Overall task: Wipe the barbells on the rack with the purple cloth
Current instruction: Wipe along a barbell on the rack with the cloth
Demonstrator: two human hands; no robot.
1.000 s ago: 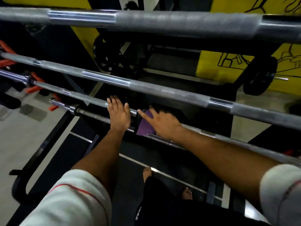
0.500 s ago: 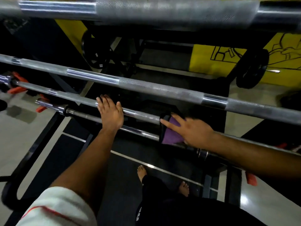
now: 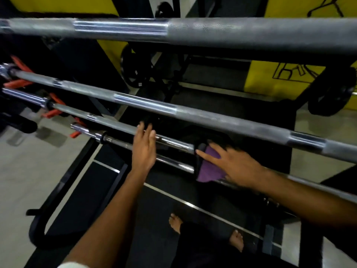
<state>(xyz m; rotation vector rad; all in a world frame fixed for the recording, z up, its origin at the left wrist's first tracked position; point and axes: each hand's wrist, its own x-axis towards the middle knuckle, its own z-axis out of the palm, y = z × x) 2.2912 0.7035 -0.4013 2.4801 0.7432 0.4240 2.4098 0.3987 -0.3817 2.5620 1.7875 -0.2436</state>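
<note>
Right hand: the right hand (image 3: 236, 166), right of frame centre, lies flat on the purple cloth (image 3: 209, 167), fingers (image 3: 204, 154) straight and spread, the forefinger pointing toward the left of the frame; it presses the cloth rather than pinching it.
Purple cloth: just right of centre, draped over the two lowest bars, part of it hidden under the palm, its lower edge hanging below the bottom bar.
Left hand: the left hand (image 3: 144, 149), at frame centre, rests on the same two low bars with its fingers (image 3: 142, 128) straight and close together, reaching up past the third barbell; it holds nothing.
Top barbell: the top barbell (image 3: 193, 32) runs across the upper part of the frame, thick, grey and blurred.
Second barbell: the second barbell (image 3: 212, 118) slants from middle left down to the right edge.
Third barbell: the third barbell (image 3: 116, 123) slants from the left edge toward centre, passing under the left hand.
Bottom barbell: the bottom barbell (image 3: 173, 163) is the lowest and shiniest, running between the two hands.
Weight plates: black weight plates (image 3: 133, 70) stand behind the bars, upper centre.
Floor: the floor (image 3: 25, 171) is pale grey at lower left, with dark matting beside it; two bare feet (image 3: 175, 222) stand at bottom centre.
Wall: a yellow wall (image 3: 266, 80) with black line drawings shows at upper right.
</note>
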